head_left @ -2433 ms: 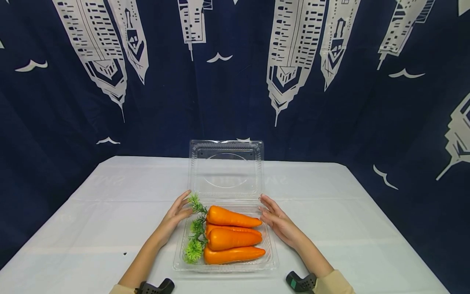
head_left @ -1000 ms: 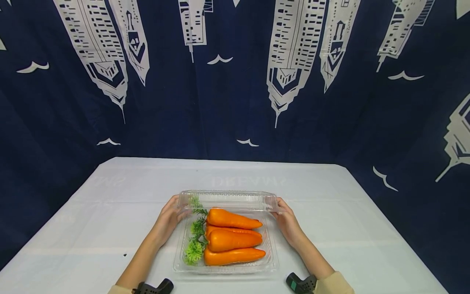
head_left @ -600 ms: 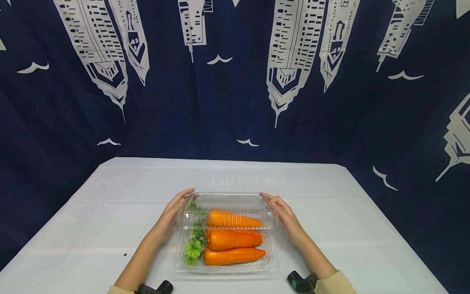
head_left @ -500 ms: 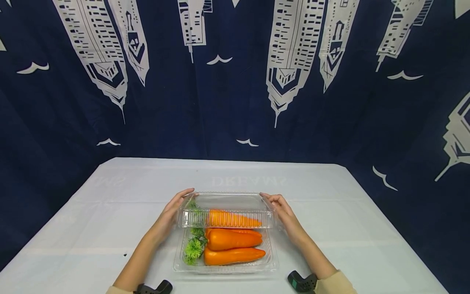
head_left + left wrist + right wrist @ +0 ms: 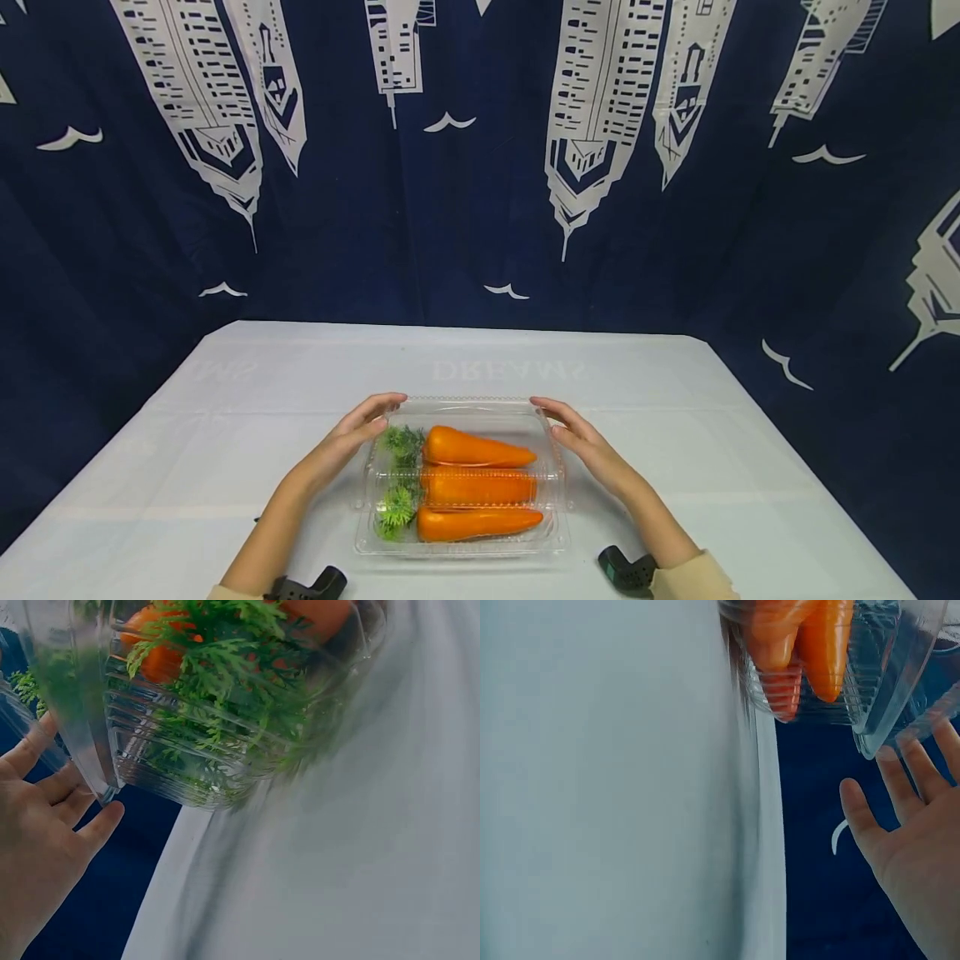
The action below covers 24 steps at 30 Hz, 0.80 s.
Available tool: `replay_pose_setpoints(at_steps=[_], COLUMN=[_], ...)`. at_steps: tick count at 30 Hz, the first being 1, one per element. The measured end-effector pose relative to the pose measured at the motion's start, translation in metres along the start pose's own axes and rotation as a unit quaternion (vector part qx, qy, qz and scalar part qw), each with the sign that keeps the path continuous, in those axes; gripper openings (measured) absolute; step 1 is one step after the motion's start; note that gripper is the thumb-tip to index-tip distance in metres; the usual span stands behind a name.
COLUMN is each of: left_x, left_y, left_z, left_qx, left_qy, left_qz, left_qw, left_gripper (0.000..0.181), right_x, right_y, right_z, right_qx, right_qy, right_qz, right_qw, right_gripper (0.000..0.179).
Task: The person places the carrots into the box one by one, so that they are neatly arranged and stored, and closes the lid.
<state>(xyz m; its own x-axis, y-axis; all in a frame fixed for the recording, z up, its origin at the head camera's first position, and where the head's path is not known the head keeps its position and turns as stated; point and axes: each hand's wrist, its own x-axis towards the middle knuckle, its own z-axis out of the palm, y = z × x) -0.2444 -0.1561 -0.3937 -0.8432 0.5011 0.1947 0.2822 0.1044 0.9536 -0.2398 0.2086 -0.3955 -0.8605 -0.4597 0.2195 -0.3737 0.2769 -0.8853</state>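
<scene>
A clear plastic clamshell box (image 5: pixel 457 548) sits on the table holding several orange carrots (image 5: pixel 480 525) with feathery green tops (image 5: pixel 397 505) at the left. Its hinged lid (image 5: pixel 476 408) slopes forward over them, the ribbed front wall crossing the middle carrot. My left hand (image 5: pixel 352 432) is at the lid's left side, fingers extended along its rear corner; the left wrist view shows those fingers (image 5: pixel 97 825) at the plastic edge. Mirroring it on the right, my right hand (image 5: pixel 583 435) has its fingers spread, and in the right wrist view the fingertips (image 5: pixel 886 754) are right by the rim.
A white cloth covers the table (image 5: pixel 225 467), with a small dark speck (image 5: pixel 257 519) near my left forearm. Behind it hangs a navy curtain (image 5: pixel 480 208) printed with white buildings and birds. Black wrist cameras (image 5: pixel 628 571) sit on both wrists.
The lid has swung from standing upright at the back to leaning down over the carrots. Both hands followed it, gripping its sides midway, and their fingers are now looser and straighter.
</scene>
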Motion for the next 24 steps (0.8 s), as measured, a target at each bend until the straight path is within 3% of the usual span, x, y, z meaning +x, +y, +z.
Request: replay_pose_setpoints(at_steps=[9,24], left_x=[-0.0009,-0.0019], left_y=[0.0030,0.0017], left_z=[-0.0010,0.0058], left_qx=[0.021,0.087], left_qy=[-0.040,-0.034], left_qz=[-0.030,-0.040], left_qw=[0.9985,0.9949], left_gripper=[0.050,0.056], right_x=[0.0009,0.0001], right_y=[-0.0049,-0.0053], right_z=[-0.0023,-0.0023], right_qx=[-0.040,-0.065], right_qy=[-0.049,-0.078], right_qz=[-0.011,-0.011], right_qw=[0.9979,0.9947], right_gripper=[0.053,0.062])
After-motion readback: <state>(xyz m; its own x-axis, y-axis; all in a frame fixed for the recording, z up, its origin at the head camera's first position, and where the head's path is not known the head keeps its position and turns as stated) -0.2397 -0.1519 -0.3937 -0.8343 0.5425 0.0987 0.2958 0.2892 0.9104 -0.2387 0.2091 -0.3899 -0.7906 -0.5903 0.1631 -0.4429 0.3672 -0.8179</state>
